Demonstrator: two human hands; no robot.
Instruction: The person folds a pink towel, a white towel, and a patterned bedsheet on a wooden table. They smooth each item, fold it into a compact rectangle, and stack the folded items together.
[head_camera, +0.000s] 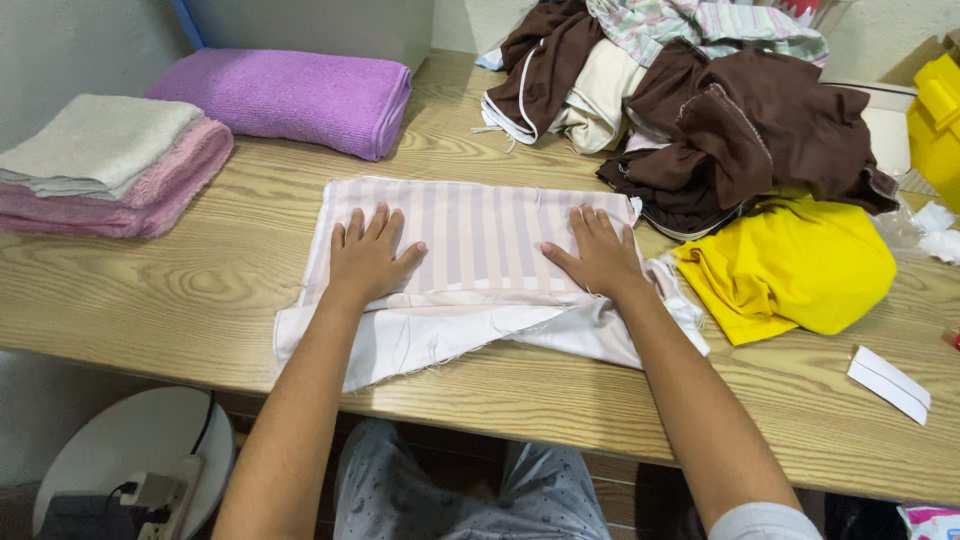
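My left hand (368, 255) and right hand (600, 255) lie open and flat on the striped cloth (480, 240), spread mid-tabletop (200, 290). Its white underlayer hangs near the front edge; I judge uneven pressure could skew the fold or drag it off. Beyond the cloth's right side lies a yellow garment (790, 265), beyond its left, folded towels (110, 165). Pale wall behind.

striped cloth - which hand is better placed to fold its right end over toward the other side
Probably the right hand. It lies flat on the striped cloth close to that end's edge, next to the yellow cloth. The left hand presses the opposite end and could anchor it.
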